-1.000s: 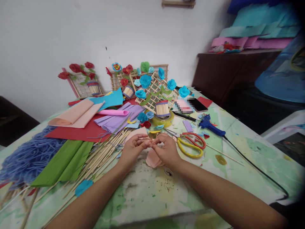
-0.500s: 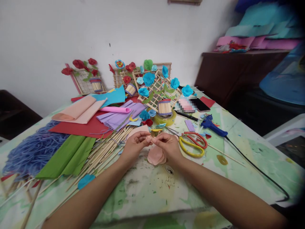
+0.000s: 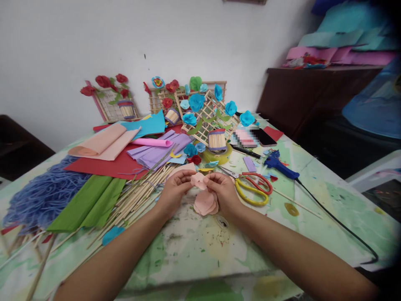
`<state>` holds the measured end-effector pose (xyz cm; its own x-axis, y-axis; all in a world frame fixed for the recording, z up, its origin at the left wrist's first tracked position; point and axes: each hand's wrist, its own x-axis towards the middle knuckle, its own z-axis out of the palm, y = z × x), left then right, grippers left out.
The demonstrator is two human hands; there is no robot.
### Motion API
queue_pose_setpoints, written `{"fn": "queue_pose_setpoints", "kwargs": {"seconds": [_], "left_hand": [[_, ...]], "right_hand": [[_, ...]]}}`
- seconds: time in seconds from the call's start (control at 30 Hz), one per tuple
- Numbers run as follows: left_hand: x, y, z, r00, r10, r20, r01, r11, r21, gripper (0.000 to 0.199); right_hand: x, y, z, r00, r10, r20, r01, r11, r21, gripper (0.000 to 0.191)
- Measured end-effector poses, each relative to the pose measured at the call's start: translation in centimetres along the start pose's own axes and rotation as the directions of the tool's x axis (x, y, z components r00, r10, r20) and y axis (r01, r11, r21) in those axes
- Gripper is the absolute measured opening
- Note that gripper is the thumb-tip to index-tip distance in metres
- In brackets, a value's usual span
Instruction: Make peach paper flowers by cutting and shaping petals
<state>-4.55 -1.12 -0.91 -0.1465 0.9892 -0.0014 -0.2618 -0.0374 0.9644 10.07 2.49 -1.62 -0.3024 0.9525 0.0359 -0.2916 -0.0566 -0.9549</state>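
Observation:
Between my two hands is a small peach paper petal (image 3: 198, 181), pinched at its edges. My left hand (image 3: 175, 188) grips its left side with thumb and fingers closed. On the other side, my right hand (image 3: 223, 190) pinches the right edge. Just below, a small stack of rounded peach paper petals (image 3: 205, 203) lies on the tablecloth. Scissors (image 3: 253, 190) with red and yellow handles rest right of my right hand. A larger peach paper piece (image 3: 184, 169) lies behind my left hand.
Thin bamboo sticks (image 3: 138, 196), green paper (image 3: 90, 205) and blue yarn (image 3: 46, 192) cover the left side. Stick trellises with blue paper flowers (image 3: 196, 102) stand at the back, near a yellow tape roll (image 3: 216, 156). A blue glue gun (image 3: 280, 165) trails its cord rightward.
My hands have drawn slightly apart, and the peach petal between them now shows spread flatter. The stack of petals stays in place.

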Motion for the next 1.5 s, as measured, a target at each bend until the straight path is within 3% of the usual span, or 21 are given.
{"fn": "queue_pose_setpoints", "kwargs": {"seconds": [0.17,0.57,0.83,1.07,1.3,1.5], "left_hand": [[0.0,-0.1,0.0,1.0,-0.024,0.01,0.025,1.0,-0.018,0.026],[0.2,0.4,0.1,1.0,0.029,-0.002,-0.028,0.984,0.177,0.038],[0.2,0.2,-0.1,0.996,0.012,0.09,-0.028,0.983,0.181,0.038],[0.4,0.2,-0.4,0.998,0.033,0.05,-0.043,0.975,0.217,0.037],[0.0,0.7,0.0,1.0,-0.003,0.024,0.0,0.994,0.109,0.032],[0.0,0.6,0.0,0.999,-0.006,0.049,-0.002,0.986,0.164,0.038]], "right_hand": [[0.1,0.0,0.1,0.999,-0.034,0.013,0.034,0.997,-0.07,0.018],[0.2,-0.2,-0.1,0.999,-0.02,-0.027,0.018,0.997,-0.073,0.017],[0.8,-0.1,-0.6,0.997,-0.065,0.04,0.072,0.969,-0.236,0.018],[1.1,-0.7,-0.7,0.999,0.018,-0.038,-0.022,0.994,-0.111,0.015],[0.8,-0.3,-0.6,0.998,0.058,0.006,-0.058,0.997,-0.057,0.011],[0.7,-0.3,-0.5,0.996,0.075,0.037,-0.072,0.994,-0.077,0.011]]}}
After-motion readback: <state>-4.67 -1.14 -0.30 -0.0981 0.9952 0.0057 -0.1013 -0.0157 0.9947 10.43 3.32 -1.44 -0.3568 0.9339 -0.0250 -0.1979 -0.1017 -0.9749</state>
